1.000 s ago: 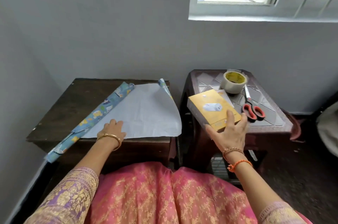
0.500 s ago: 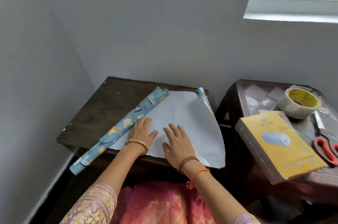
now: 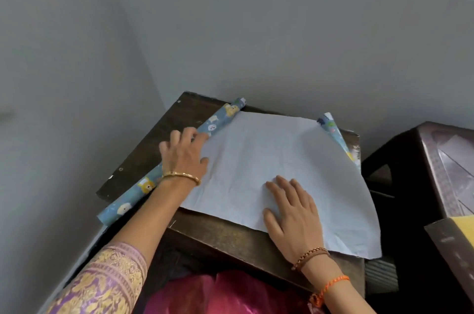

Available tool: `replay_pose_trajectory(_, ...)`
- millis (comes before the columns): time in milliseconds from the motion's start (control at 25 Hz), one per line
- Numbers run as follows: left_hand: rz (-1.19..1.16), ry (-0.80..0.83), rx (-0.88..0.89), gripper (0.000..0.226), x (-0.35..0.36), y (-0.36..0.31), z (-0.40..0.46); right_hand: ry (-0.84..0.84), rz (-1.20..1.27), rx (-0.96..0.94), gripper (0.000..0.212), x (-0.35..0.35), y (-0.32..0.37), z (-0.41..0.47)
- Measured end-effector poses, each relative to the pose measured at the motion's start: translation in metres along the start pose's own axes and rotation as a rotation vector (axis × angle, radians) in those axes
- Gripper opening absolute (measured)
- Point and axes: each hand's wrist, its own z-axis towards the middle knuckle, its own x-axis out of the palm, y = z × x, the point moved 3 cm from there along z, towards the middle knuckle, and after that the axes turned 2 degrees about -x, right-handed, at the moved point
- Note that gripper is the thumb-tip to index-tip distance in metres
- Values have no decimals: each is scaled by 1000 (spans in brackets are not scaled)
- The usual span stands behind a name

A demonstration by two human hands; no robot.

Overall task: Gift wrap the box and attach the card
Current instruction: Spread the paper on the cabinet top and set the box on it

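A sheet of wrapping paper lies white side up on a dark wooden table, its near right corner hanging over the edge. Its blue printed side shows on the rolled part along the left and on a curled strip at the far right. My left hand rests with spread fingers on the roll and the sheet's left edge. My right hand presses flat on the sheet's near part. Only a yellow corner of the box shows at the right edge. The card is out of view.
A brown plastic stool stands to the right of the table, with a gap between them. Grey walls close in at the left and behind. My pink and gold clothing fills the bottom of the view.
My right hand left the box on the stool and came down flat on the paper. My left hand slid further up along the roll. The view swung left, putting tape and scissors out of sight.
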Motion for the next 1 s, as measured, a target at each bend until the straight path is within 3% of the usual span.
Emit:
replay_pose_trajectory(160, -20, 137, -181, 53, -5, 37, 12, -66, -44, -21, 51, -1, 0, -1)
replay_pose_trajectory(360, -175, 40, -453, 48, -1, 73, 14, -97, -136, -17, 50, -2, 4, 3)
replay_pose_trajectory(640, -311, -87, -513, 39, -12, 86, 13, -66, -192, 9, 50, 3, 7, -2)
replay_pose_trajectory(760, -432, -195, -469, 40, -35, 64, 5, -85, 26, 36, 50, -4, 11, -3)
replay_pose_trajectory(880, -748, -311, -450, 38, -63, 36, -13, -179, 308, 44, 54, -29, 22, -16)
replay_pose_trajectory(1000, -1408, -236, -507, 25, -84, -3, -49, -148, 653, 94, 57, -71, 43, -33)
